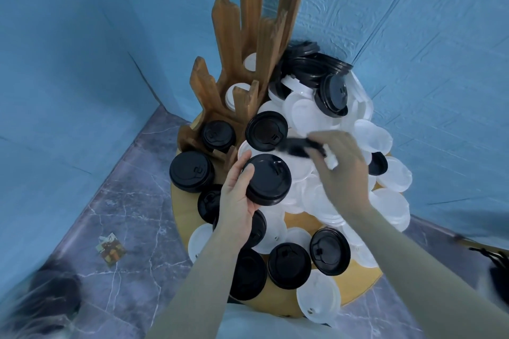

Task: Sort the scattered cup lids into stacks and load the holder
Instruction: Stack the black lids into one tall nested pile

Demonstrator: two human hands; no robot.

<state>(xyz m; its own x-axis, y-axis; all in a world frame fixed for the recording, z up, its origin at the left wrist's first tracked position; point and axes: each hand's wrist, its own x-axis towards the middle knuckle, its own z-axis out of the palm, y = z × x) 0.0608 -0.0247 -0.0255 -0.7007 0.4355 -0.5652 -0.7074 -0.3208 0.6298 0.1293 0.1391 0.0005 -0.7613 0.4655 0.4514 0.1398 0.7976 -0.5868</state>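
Right now left hand (pixel 237 198) w/ its grip around a short stack of black plastic cup lids (pixel 268 180), right hand (pixel 341 170) pinching a blurred black lid (pixel 298 147) — a misaligned drop could skid off into the loose white lid heap (pixel 325 118) on the round wooden counter (pixel 358 292).

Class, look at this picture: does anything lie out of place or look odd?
Yes. A small printed card lies on the marble floor, apart from the round table. Black and white lids are heaped together unsorted beside the wooden holder.

The holder (pixel 256 44) is brown wood with visible grain. Black lids (pixel 192 170) are glossy plastic; white lids (pixel 391 206) are translucent plastic. The floor (pixel 124 201) resembles polished marble.
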